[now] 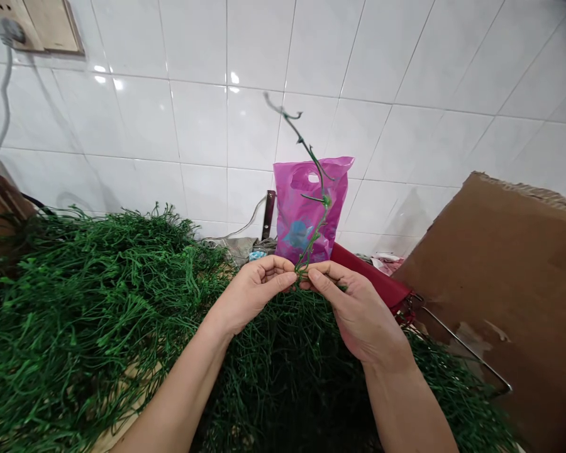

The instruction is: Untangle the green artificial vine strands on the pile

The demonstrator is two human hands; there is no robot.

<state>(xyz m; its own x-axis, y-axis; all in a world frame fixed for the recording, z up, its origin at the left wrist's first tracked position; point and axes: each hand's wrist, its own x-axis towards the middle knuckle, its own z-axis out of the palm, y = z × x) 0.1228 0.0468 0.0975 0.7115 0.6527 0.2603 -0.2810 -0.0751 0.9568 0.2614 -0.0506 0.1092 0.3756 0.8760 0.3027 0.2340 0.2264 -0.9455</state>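
My left hand (264, 283) pinches the lower end of a thin green artificial plant stem (317, 233) between thumb and forefinger. Close beside it, my right hand (349, 296) pinches the same stem near its base, the fingertips of both hands almost meeting. The stem rises upward and leans left at its tip, with small side shoots and nubs along it. Below and around my hands lies a large heap of green artificial plant stems (113, 296). What exactly sits between the fingertips is partly hidden.
Behind my hands a purple plastic bag (292, 195) stands against the white tiled wall (198, 113). A dark red umbrella (368, 277) lies to its right. Brown cardboard (509, 289) leans at the right. A plug (10, 31) with a white cable sits in the wall socket.
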